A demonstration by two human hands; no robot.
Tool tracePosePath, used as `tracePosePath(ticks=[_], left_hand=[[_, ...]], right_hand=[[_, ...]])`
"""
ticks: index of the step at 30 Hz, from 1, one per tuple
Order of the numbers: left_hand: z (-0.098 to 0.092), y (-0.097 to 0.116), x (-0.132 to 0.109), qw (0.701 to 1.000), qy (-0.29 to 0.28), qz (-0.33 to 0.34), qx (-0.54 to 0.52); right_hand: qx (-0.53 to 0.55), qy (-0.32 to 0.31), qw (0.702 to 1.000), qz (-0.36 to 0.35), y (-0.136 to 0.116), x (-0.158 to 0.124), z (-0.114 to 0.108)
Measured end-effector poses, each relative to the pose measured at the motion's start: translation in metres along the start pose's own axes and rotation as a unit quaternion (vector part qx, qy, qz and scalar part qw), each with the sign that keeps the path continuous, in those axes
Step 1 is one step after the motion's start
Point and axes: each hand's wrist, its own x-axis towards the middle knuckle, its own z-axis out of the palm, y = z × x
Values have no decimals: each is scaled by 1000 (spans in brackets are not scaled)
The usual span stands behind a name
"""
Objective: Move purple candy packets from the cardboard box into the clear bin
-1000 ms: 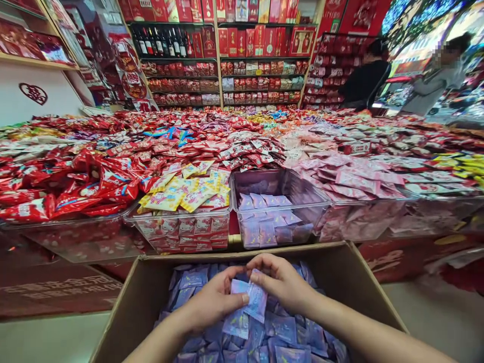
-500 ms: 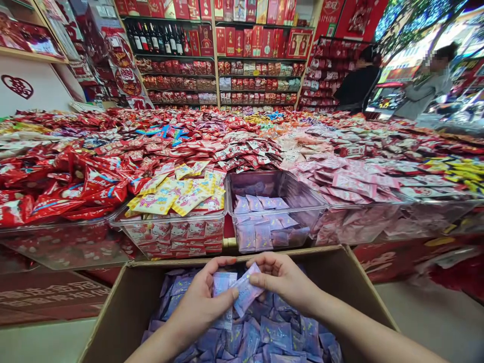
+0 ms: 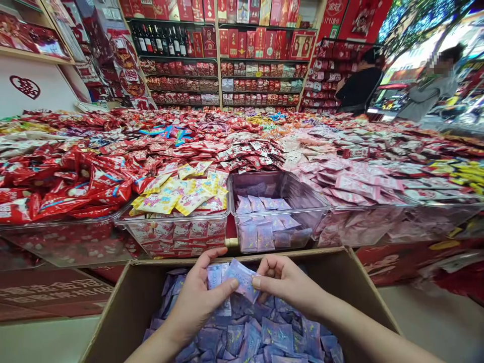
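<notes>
Small purple candy packets fill a cardboard box [image 3: 109, 307] below me. Above it, my left hand [image 3: 202, 292] is closed on a couple of these candy packets [image 3: 217, 275], its thumb pressed on the upper one. My right hand [image 3: 283, 280] pinches the right end of that upper candy packet [image 3: 242, 281] between thumb and fingers, so both hands touch it. Just beyond the box stands a clear plastic bin [image 3: 302, 222], partly filled with purple packets [image 3: 260, 237] laid in rows at its front left.
Left of the bin is one heaped with yellow packets [image 3: 181, 194], then red packets [image 3: 86, 181]. Pink packets [image 3: 359, 184] are piled to the right. Shelves [image 3: 219, 60] of bottles and boxes line the back. Two people [image 3: 361, 83] stand at the far right.
The upper packet has turned from steeply slanted to lying flatter, sloping down to the right. My left hand has shifted slightly left and up. The view has moved a little.
</notes>
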Motion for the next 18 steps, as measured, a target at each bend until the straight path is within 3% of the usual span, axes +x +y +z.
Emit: tracePosePath(ticks=[4, 7, 11, 14, 18], left_hand=[[1, -4, -3, 992, -19, 36, 117], [3, -8, -7, 981, -32, 59, 180], [1, -8, -11, 965, -70, 83, 238], [-1, 0, -14, 980, -91, 54, 168], [-2, 10, -16, 994, -104, 2, 46]], right_hand=[[-95, -6, 991, -90, 0, -3, -1], [-230, -28, 965, -126, 0, -5, 0], [-328, -44, 930, -159, -8, -13, 5], [-403, -34, 895, -187, -35, -29, 7], [-390, 31, 875, -285, -105, -43, -6]])
